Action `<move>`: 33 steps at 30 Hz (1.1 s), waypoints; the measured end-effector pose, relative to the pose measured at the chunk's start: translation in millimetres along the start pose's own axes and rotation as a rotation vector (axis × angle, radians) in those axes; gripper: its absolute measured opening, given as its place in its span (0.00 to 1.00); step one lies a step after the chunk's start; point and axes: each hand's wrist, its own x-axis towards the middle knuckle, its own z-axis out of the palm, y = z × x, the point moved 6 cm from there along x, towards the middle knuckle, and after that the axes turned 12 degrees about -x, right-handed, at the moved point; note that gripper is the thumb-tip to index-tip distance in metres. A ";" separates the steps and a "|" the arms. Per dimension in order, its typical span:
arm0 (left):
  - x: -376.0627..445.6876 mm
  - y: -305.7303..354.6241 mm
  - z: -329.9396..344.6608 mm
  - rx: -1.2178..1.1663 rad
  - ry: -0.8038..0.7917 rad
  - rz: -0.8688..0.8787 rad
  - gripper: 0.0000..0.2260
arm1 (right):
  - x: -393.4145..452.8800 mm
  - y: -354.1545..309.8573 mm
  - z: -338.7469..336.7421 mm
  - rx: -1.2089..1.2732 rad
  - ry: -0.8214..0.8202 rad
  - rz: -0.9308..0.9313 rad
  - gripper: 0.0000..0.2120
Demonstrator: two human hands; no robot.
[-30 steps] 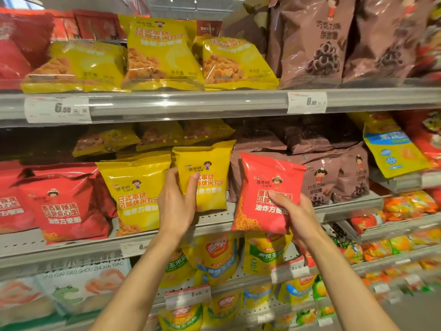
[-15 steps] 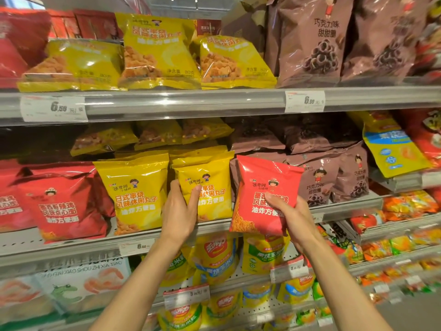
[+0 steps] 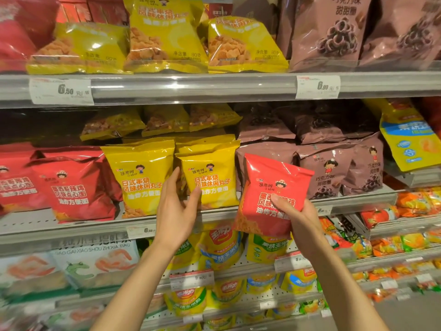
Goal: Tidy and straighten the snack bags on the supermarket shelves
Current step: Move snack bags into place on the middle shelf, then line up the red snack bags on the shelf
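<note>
Head view, looking at supermarket shelving stocked with glossy, crinkled foil snack bags. Price tag on the upper shelf rail reads "6.50"; a second tag further right reads "6.00". A printed line "QIAO GAI XIAO SHOU ZHI XIA TIAO" shows on a pale bag on the lower left shelf.

Right hand is closed on the red snack bag, thumb across its front and fingers behind. This bag is held off the shelf, in front of the middle shelf edge, tilted slightly. It carries a cartoon child figure and Chinese characters in white and dark print.

Left hand is partly open, fingers spread around the lower left side of the right yellow bag, thumb on its front face. That bag stands upright on the middle shelf, just beside the left yellow bag, which bears the same orange lettering.

Left of these stands a shelf red bag of the same design as the held one. Right of the held bag stand brown bags printed with chocolate rings; the held bag covers part of one. Upper shelf carries three larger yellow bags marked "80" and taller brown bags. Lower shelves hold yellow-and-green pouches; their small print is blurred.
</note>
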 end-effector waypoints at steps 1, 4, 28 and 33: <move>-4.3 0.6 -3.8 0.004 0.009 0.013 0.30 | -1.7 3.8 0.4 0.005 0.000 0.013 0.24; -16.6 0.1 -14.2 -0.050 -0.001 -0.003 0.23 | -7.7 15.2 -0.1 0.022 0.037 0.050 0.25; -79.6 -86.3 -227.9 -0.350 0.100 -0.274 0.14 | -106.0 50.8 177.4 -0.021 0.094 0.114 0.21; -71.4 -107.0 -305.5 -0.337 0.053 -0.285 0.10 | -131.4 39.2 253.3 -0.021 0.150 0.104 0.19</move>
